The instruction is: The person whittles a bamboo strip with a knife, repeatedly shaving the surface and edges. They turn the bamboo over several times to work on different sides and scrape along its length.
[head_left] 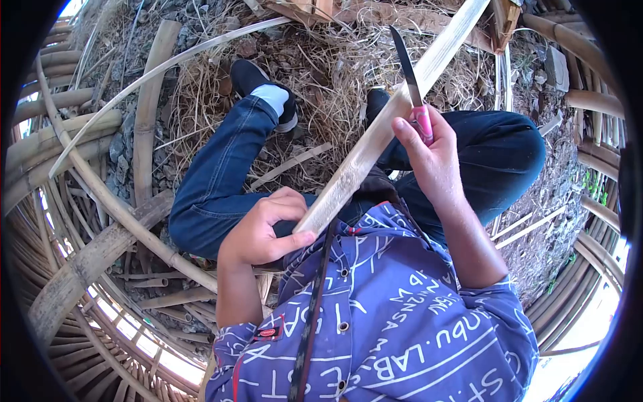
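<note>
A long pale bamboo strip (pixel 362 151) slants across my lap, from near my waist up to the top right. My left hand (pixel 268 224) grips its near end, thumb on top and the fingers partly hidden beneath. In my right hand (pixel 432 147) is a knife (pixel 406 63) with a pink handle and a dark blade. The blade points up and away from me, lying close over the strip's right edge; whether it touches the wood I cannot tell. My fingers wrap round the handle with the thumb along it.
Dry shavings (pixel 321 67) cover the ground around my shoes. A thin curved strip (pixel 174 63) and thick bamboo poles (pixel 151 107) lie to the left, with more poles (pixel 596 100) along the right. Wooden blocks (pixel 506 23) stand at the top.
</note>
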`<act>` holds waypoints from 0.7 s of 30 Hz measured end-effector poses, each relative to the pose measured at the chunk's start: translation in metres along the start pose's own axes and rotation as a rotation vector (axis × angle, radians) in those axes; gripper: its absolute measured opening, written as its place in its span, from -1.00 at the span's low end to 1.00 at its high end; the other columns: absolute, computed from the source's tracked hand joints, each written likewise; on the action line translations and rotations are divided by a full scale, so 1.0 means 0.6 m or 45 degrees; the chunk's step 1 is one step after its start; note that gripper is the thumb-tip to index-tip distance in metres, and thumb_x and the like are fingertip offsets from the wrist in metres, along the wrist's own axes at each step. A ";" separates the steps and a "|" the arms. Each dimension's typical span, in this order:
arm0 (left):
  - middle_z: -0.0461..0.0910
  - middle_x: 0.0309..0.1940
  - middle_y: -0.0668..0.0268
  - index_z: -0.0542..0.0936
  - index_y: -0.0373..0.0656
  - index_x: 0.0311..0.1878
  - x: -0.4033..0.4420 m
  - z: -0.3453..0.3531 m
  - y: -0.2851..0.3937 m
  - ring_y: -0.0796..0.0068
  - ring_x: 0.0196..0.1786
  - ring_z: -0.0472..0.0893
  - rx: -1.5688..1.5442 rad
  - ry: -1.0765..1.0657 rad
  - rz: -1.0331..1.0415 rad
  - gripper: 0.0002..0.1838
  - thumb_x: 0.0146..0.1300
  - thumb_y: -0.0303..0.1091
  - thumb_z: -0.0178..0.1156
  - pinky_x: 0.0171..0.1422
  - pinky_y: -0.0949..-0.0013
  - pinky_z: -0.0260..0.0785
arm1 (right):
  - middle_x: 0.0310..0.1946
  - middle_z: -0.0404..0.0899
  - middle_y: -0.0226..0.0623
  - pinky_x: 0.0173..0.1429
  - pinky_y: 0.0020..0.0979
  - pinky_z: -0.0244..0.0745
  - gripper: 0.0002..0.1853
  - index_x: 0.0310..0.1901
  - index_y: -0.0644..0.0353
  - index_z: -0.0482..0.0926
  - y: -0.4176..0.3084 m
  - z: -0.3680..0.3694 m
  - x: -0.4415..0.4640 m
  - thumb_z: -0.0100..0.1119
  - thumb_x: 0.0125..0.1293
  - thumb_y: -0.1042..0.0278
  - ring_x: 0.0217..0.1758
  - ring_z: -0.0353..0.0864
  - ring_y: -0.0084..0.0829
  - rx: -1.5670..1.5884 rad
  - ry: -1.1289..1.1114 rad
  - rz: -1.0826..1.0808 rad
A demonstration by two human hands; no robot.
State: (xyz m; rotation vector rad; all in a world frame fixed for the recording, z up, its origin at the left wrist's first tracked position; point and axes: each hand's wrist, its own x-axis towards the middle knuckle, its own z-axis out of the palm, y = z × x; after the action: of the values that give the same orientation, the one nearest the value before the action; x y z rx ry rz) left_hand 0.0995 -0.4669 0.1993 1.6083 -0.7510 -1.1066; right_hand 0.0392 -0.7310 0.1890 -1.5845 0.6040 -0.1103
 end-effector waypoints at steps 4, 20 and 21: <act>0.63 -0.20 0.16 0.70 -0.21 -0.23 0.036 -0.008 -0.011 0.23 -0.03 0.53 0.113 -0.336 0.054 -0.70 0.00 -0.24 0.40 0.21 0.24 0.27 | -0.58 0.35 -0.67 -0.48 -0.62 0.09 -0.75 -0.32 0.24 0.53 0.018 -0.005 0.003 0.27 0.32 0.22 -0.53 0.18 -0.82 0.289 -0.063 0.206; 0.52 -0.60 0.35 0.55 -0.27 -0.43 0.101 0.027 0.008 0.61 -0.50 0.46 -0.324 -0.164 -0.324 -0.68 0.31 -0.19 0.17 -0.40 0.42 0.29 | -0.73 0.28 -0.31 -0.51 -0.42 0.22 -0.55 -0.51 0.28 0.42 -0.011 -0.036 -0.034 0.04 0.45 0.09 -0.64 0.23 -0.58 -0.409 -0.248 -0.120; 0.52 -0.60 0.33 0.54 -0.28 -0.43 0.103 0.028 0.011 0.62 -0.50 0.46 -0.317 -0.188 -0.387 -0.68 0.31 -0.20 0.17 -0.41 0.41 0.28 | -0.75 0.31 -0.14 -0.55 -0.28 0.27 -0.55 -0.53 0.27 0.41 -0.022 -0.033 -0.039 0.07 0.42 0.09 -0.72 0.35 -0.25 -0.613 -0.255 -0.159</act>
State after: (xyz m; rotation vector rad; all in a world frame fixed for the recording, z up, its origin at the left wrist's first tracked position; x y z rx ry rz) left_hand 0.1087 -0.5293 0.1857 1.4685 -0.4483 -1.4893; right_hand 0.0149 -0.7388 0.2105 -2.0702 0.3895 0.1090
